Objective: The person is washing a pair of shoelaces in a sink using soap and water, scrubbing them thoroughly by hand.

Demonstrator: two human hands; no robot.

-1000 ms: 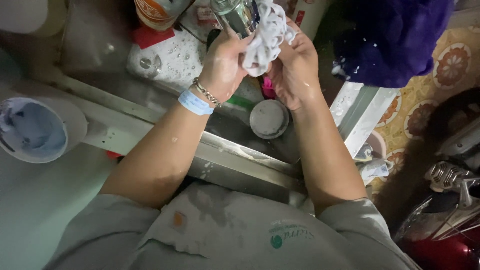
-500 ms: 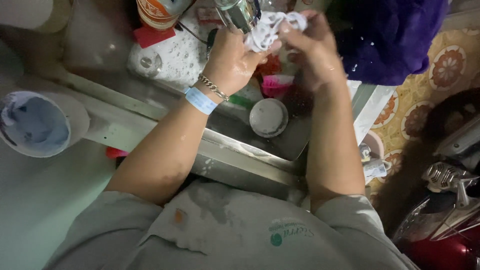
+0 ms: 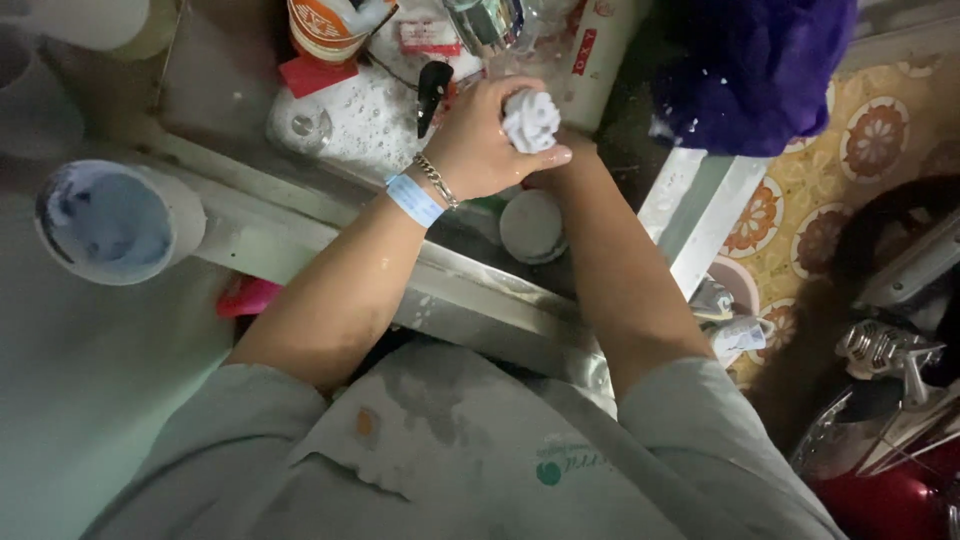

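Since half a second ago both hands have drawn together and come lower in the head view: the white cloth (image 3: 530, 120), then spread loosely between two separated hands, is now bunched into a tight ball. The left hand (image 3: 480, 150) is curled firmly around that ball, thumb and fingers pressed closed on it, so only a rounded white knob shows above the fist. The right hand (image 3: 565, 165) sits directly under and behind the left, mostly hidden; whether its fingers also grip the cloth or only brace the left fist I cannot tell.

The cloth lies at the meeting point of the two hands, just below the metal tap (image 3: 485, 20) and above the sink (image 3: 470, 300), with its bunched end pointing up and away from the person. No long axis shows, since the cloth is balled. The left hand is the nearer and the controlling one; the right forearm comes up to it from the lower right.

Beneath the hands, in the basin, rests a round pale lid (image 3: 532, 225). A blue wristband (image 3: 415, 200) and a chain bracelet (image 3: 437, 180) circle the left wrist. To the left stands a white tub (image 3: 115, 220); a purple cloth (image 3: 750, 70) hangs at upper right.
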